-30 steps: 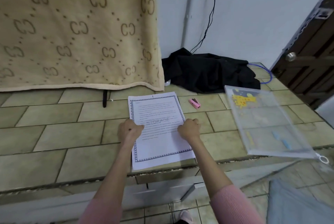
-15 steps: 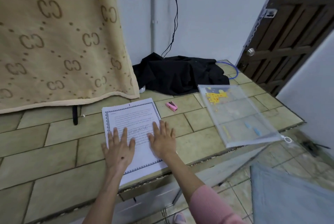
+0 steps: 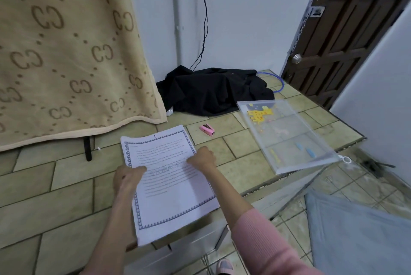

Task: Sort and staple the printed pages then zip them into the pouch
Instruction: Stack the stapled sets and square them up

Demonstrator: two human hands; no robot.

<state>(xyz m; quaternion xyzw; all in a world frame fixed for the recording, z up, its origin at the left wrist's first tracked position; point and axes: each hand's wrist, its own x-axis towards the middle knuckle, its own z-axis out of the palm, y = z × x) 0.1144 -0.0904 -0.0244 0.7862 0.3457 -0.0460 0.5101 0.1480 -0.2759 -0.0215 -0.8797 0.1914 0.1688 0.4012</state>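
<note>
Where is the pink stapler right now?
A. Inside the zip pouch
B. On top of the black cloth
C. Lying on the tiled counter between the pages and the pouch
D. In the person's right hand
C: the pink stapler lies untouched on the tiled counter, beyond the right hand, with the printed pages on one side and the clear pouch on the other.

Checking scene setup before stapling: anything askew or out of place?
The pouch lies askew with its ring-pull corner past the counter edge. The pages, gripped by both hands, also overhang that edge.
</note>
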